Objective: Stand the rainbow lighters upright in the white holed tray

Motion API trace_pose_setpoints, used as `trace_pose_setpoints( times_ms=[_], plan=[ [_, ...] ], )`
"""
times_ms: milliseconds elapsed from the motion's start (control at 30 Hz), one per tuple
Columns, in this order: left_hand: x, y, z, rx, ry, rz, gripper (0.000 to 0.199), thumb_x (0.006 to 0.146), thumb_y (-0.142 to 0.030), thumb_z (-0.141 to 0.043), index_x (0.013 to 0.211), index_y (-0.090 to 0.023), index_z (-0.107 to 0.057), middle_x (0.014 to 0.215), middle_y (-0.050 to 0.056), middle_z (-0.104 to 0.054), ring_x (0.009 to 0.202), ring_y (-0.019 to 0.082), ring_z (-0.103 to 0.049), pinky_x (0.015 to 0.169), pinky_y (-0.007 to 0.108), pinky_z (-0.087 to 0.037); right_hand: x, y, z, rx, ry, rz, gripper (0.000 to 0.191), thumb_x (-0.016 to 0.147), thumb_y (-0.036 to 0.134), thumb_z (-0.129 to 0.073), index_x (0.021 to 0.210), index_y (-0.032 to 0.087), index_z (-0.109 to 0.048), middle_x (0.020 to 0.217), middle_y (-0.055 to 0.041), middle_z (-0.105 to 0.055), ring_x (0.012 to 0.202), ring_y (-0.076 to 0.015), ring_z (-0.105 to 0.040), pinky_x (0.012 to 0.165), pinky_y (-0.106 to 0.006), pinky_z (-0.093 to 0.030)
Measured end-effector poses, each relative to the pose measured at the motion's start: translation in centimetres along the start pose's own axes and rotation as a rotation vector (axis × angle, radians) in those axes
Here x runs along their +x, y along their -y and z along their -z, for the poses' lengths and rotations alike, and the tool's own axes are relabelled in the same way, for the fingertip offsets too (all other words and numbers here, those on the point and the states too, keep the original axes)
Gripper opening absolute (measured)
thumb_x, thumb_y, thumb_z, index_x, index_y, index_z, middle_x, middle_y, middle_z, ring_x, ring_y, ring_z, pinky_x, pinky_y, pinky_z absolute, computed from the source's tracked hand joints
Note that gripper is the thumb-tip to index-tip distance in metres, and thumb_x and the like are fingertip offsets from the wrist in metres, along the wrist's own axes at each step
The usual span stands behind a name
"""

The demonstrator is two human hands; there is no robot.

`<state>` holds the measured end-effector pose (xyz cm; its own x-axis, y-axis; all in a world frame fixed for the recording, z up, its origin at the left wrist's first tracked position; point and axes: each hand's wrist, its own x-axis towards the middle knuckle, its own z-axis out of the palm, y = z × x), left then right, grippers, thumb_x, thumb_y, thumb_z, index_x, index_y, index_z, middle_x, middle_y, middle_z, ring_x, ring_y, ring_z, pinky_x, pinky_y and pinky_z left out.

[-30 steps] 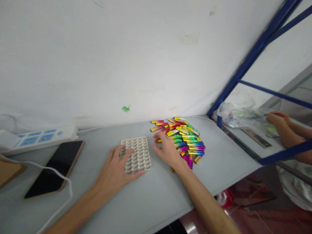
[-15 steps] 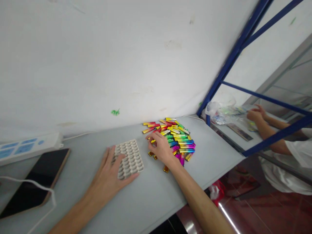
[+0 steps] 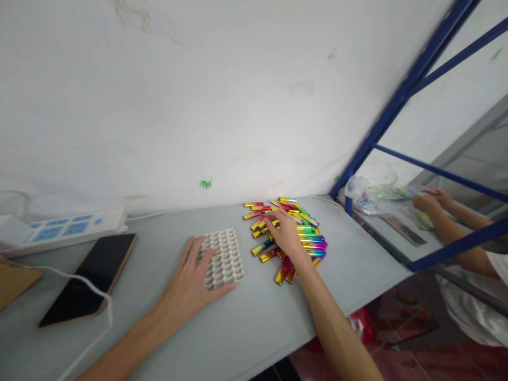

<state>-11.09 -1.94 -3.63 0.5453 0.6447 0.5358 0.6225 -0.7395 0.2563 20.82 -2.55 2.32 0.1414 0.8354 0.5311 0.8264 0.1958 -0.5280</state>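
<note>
A pale tray with rows of small oval holes [image 3: 228, 259] lies on the grey table. My left hand [image 3: 194, 275] rests over its left side with the fingers spread, the thumb stretched along the near edge. To the right is a heap of shiny, flat metallic pieces in gold, red, green, blue and purple [image 3: 313, 239], like lighter casings. My right hand [image 3: 284, 230] is over the left part of this heap, thumb and fingertips drawn together in a pinch among the pieces. Whatever lies between the fingertips is too small to make out.
A dark phone [image 3: 91, 278] and a white power strip [image 3: 79, 230] lie at the left, with a white cable crossing the phone. Blue metal bars [image 3: 397, 106] rise at the right. Beyond them, another person's hands [image 3: 431, 201] work near clear plastic bags [image 3: 367, 196].
My right hand has moved from the heap's left edge onto the pieces, further from the tray. My left hand stays on the tray. The whole view has shifted slightly.
</note>
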Motion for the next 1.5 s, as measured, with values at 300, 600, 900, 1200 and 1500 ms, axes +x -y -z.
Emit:
trace_pose_setpoints(
  times_ms=[300,600,900,1200,1500],
  plan=[
    [-0.1,-0.2,0.4,-0.045,0.013,0.021,0.081,0.072,-0.071,-0.087,0.131,-0.019,-0.064,0.169,0.025,-0.036,0.157,0.050,-0.038,0.121,0.067,-0.049,9.0,-2.1,-2.5,-0.230,0.293,0.061,0.024,0.101,0.011,-0.063,0.118,0.014,-0.079,0.119,-0.0149,-0.078,0.110,-0.0216,-0.071,0.108,-0.036,-0.050],
    [0.9,0.0,3.4,-0.092,-0.017,0.059,0.057,0.098,-0.057,-0.064,0.143,-0.022,-0.055,0.164,0.019,-0.041,0.154,0.040,-0.046,0.123,0.062,-0.049,7.3,-2.3,-3.7,-0.244,0.408,0.095,0.025,0.103,0.010,-0.061,0.115,0.014,-0.082,0.110,-0.0142,-0.077,0.102,-0.0214,-0.071,0.102,-0.034,-0.051],
    [2.9,2.0,5.3,-0.159,0.074,0.027,0.036,0.110,-0.042,-0.044,0.136,-0.023,-0.060,0.147,0.013,-0.059,0.140,0.027,-0.059,0.122,0.049,-0.050,6.2,0.6,-1.6,-0.100,0.299,0.163,0.025,0.108,0.021,-0.057,0.122,0.015,-0.076,0.110,-0.0122,-0.075,0.100,-0.0209,-0.070,0.097,-0.034,-0.052],
    [0.9,2.4,6.0,-0.136,0.088,-0.039,0.036,0.108,-0.041,-0.050,0.136,-0.026,-0.065,0.134,0.010,-0.066,0.129,0.027,-0.064,0.115,0.047,-0.056,2.1,7.2,-5.0,0.737,0.168,-0.175,0.033,0.091,0.053,-0.076,0.094,0.020,-0.074,0.065,0.0051,-0.056,0.059,-0.0126,-0.048,0.058,-0.025,-0.038],
    [-0.1,0.6,6.3,-0.184,0.019,-0.092,0.031,0.107,-0.033,-0.055,0.136,-0.027,-0.065,0.137,0.009,-0.064,0.128,0.025,-0.065,0.111,0.041,-0.059,3.3,10.7,-7.5,1.184,0.314,-0.376,0.054,0.083,0.074,-0.077,0.099,0.025,-0.061,0.090,0.0008,-0.069,0.071,-0.0134,-0.063,0.070,-0.028,-0.055]
  ],
)
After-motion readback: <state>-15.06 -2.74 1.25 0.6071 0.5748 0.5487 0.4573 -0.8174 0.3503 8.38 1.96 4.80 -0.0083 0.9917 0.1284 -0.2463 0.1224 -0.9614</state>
